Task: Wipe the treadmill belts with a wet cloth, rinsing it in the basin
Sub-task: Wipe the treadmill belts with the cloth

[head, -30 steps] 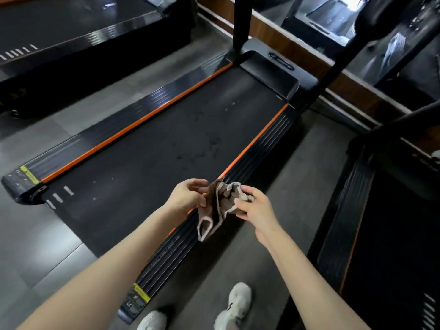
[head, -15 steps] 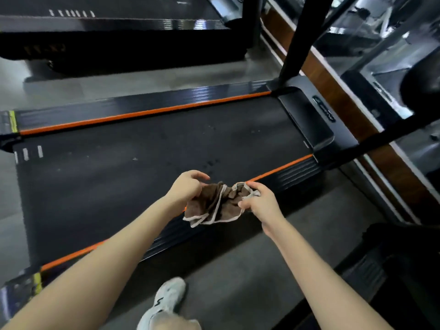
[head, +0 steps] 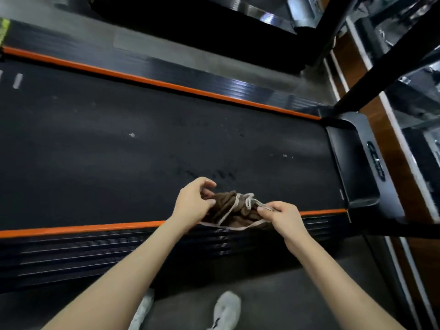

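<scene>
Since half a second ago, both hands have carried the cloth (head: 234, 210) forward, from over the near side rail (head: 71, 256) to over the near edge of the treadmill belt (head: 119, 151). The cloth is now bunched tighter.

Observed, left to right along the belt:
- White dashes (head: 17, 81) mark the belt's far left end. An orange strip (head: 71, 228) borders its near edge, with the ribbed side rail just beyond that.
- Left hand (head: 194, 202) is above the belt's near edge, fingers curled around the cloth's left end and gripping it.
- Cloth is brown with a pale hem, crumpled, and held up between the two hands. Whether it touches the belt, cannot tell.
- Right hand (head: 283, 216) is above the same edge, thumb and fingertips pinching the pale hem at the cloth's right end.
- Pale specks lie on the belt beyond the hands.
- A black motor cover (head: 352, 158) caps the belt's right end.
- Two white shoes (head: 226, 308) stand on the floor on the near side of the belt.
</scene>
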